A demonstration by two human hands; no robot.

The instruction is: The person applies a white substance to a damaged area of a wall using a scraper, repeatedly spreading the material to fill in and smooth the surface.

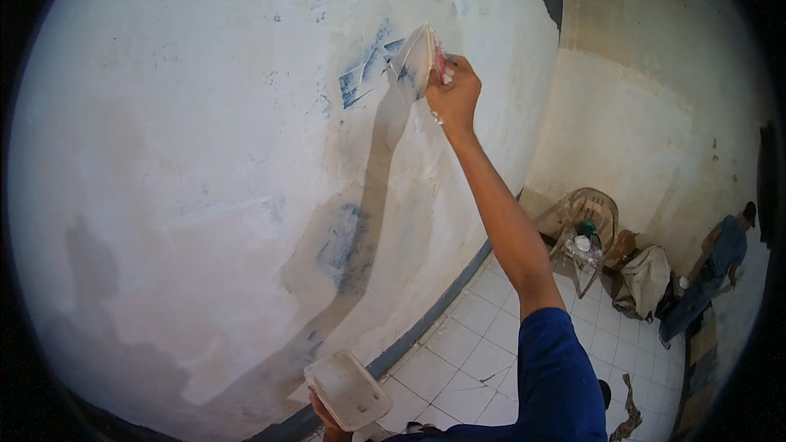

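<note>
High on the white wall (205, 115), my right hand (455, 96) grips a putty knife (431, 51) whose red part shows beside my fingers. Its putty-smeared blade lies against the plaster. Just left of the blade is a rough patch (356, 86) where blue shows through the white. White putty clings to my wrist. Low down, my left hand (326, 419) holds a shallow, pale rectangular plastic tub (348, 391) by its side; some of its fingers are hidden behind it. Another bluish patch (342, 245) lies lower on the wall, partly in my arm's shadow.
A dark blue skirting strip (438, 311) runs along the wall's foot above white floor tiles (458, 352). In the far corner stands a plastic chair (591, 221) with things on it, beside a pale sack (643, 282). Another person (720, 266) stands at the far right wall.
</note>
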